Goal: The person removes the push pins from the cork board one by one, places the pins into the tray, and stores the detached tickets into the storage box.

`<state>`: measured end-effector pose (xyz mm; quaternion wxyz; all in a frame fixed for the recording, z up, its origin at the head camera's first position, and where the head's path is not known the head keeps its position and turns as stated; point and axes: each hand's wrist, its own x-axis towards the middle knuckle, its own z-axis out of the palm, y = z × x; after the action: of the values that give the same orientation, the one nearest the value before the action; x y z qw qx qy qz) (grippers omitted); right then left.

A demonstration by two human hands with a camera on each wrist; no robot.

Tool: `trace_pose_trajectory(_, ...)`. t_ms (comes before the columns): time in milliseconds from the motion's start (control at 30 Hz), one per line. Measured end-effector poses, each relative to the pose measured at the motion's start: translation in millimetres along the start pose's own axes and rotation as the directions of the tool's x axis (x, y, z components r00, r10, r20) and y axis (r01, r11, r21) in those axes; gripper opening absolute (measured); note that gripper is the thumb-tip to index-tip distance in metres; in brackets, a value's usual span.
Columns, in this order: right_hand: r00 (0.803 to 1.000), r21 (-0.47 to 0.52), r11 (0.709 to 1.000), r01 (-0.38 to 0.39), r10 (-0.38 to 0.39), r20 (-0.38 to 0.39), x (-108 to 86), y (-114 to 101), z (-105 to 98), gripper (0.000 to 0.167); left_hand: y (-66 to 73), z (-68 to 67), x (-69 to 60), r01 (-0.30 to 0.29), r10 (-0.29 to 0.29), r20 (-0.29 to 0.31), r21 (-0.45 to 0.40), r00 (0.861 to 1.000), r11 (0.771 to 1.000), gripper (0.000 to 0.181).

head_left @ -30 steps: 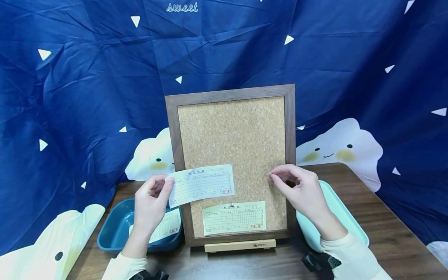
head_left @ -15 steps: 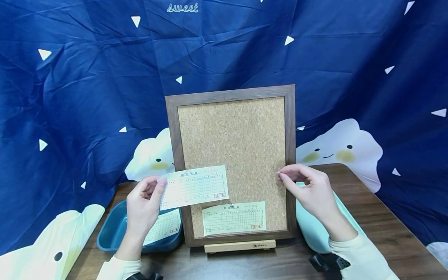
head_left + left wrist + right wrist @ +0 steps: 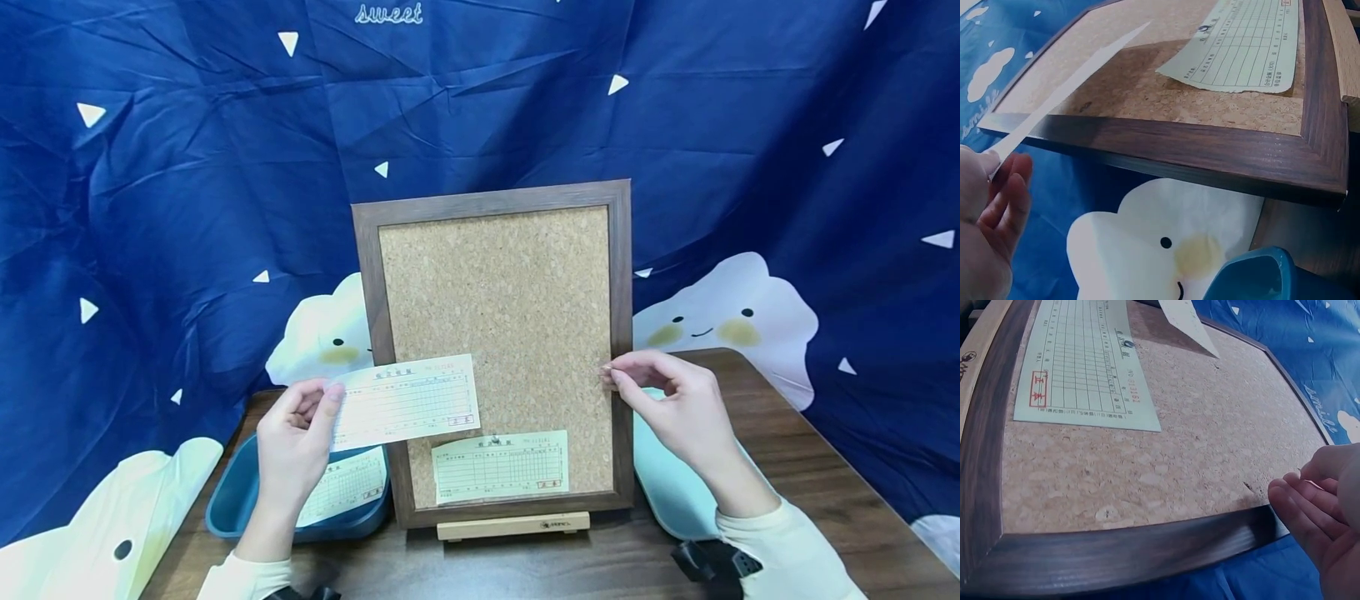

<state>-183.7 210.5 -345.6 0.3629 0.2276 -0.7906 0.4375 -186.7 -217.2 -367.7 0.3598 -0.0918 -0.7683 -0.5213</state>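
Note:
My left hand [image 3: 296,437] pinches the left end of a pale receipt slip [image 3: 408,404] between thumb and fingers. The left wrist view shows this slip edge-on, tilted away from the framed cork board [image 3: 502,292]. At the board's right edge, my right hand [image 3: 678,408] pinches a tiny clear object [image 3: 606,375], probably a push pin, mostly hidden by the fingertips. Low on the cork a second receipt slip [image 3: 500,471] hangs from a push pin [image 3: 496,439] at its top middle. Its lower left corner curls off the board in the left wrist view.
The board stands upright on a light wooden easel ledge [image 3: 513,526]. Behind its left side sits a blue bin [image 3: 232,500] with another receipt slip [image 3: 345,487] in it. A mint tray [image 3: 667,483] lies at the right on the brown table [image 3: 847,500].
My left hand has drawn the held slip leftward and slightly down. The right hand has moved rightward from over the cork to the frame's right side. The pinned slip stays in place.

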Motion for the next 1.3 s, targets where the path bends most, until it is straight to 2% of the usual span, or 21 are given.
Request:
trace_pose_trajectory(167, 1.0, -0.02, 1.0, 0.002, -0.002, -0.009, -1.9, 3, -4, 0.027, -0.3, -3.6, -0.4, -0.008, 0.008, -0.008, -0.007, 1.0, 1.0, 0.01)
trace_pose_trajectory(333, 1.0, -0.001, 1.0, -0.009, 0.009, -0.018, -4.9, 7, -7, 0.027, -2.3, -6.2, -1.1, -0.011, 0.011, -0.016, -0.008, 1.0, 1.0, 0.01)
trace_pose_trajectory(700, 1.0, 0.01, 1.0, -0.028, 0.028, -0.002, -9.7, 13, -18, 0.028, -7.4, -16.8, -2.2, 0.045, -0.045, -0.028, -0.012, 0.999, 0.999, 0.012)
trace_pose_trajectory(1067, 0.997, -0.08, 0.995, -0.067, 0.065, -0.03, -16.4, 19, -28, 0.026, -17.7, -27.6, -4.3, 0.026, -0.029, -0.068, -0.043, 0.997, 0.999, 0.011)
trace_pose_trajectory(1300, 0.996, -0.093, 0.992, -0.081, 0.077, -0.044, -21.7, 25, -33, 0.028, -17.0, -34.1, -5.0, 0.092, -0.092, -0.087, -0.003, 0.992, 0.996, 0.011)
